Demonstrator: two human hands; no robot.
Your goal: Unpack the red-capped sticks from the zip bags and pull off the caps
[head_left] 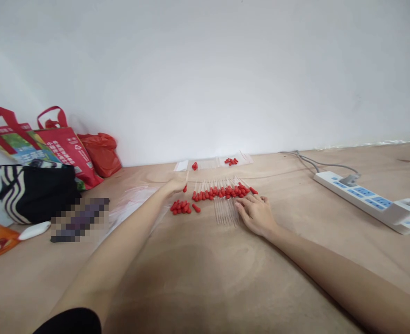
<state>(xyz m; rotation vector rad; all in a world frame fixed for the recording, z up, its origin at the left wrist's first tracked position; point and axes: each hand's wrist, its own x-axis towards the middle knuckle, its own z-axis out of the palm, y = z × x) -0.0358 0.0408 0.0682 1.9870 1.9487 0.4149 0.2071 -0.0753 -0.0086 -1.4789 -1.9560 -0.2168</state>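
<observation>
My left hand (173, 186) is closed on a glass dropper (185, 188), its red rubber bulb pointing down and its thin tube up. Just right of it lies a row of red-bulbed droppers (208, 192), their clear tubes pointing away from me. In front of that row are bare glass tubes (225, 213), side by side. My right hand (257, 213) lies on the table at the row's right end, fingers apart, beside the tubes and loose red bulbs. Nothing shows in its grasp. A small pile of red rubber bulbs (181, 208) sits nearer me, below my left hand.
Clear plastic bags (210, 163) with some red bulbs lie by the wall. More clear bags (131, 204) lie under my left forearm. Shopping bags (68, 148), a black pouch (41, 190) and a blurred dark object (81, 220) are left. A power strip (361, 197) is right.
</observation>
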